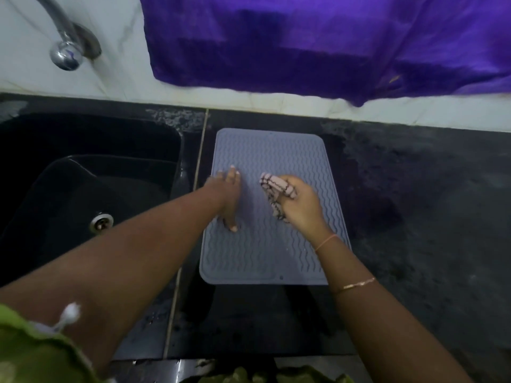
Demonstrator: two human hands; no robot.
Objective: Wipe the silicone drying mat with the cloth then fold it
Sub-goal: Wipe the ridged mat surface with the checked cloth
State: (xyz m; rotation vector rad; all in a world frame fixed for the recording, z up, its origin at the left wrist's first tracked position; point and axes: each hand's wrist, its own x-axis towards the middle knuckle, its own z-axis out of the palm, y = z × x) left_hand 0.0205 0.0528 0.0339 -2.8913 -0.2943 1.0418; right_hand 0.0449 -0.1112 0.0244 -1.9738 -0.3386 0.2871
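Lying flat on the dark stone counter (414,217), the grey rectangular silicone drying mat with wavy ridges (271,250) has its long axis running from the person toward the white wall, one short edge close to the wall and the other toward the counter's front edge. It sits just right of the black sink basin (83,189), which shows only its metal drain (101,221). The left hand (228,197) reaches in from the sink side, fingers spread and released, pressing flat on the mat's left part. The right hand (297,203), wrist bent, is clenched around a bunched pink cloth with dark stripes (273,193), held over the mat's middle; whether the cloth touches the mat cannot be told.
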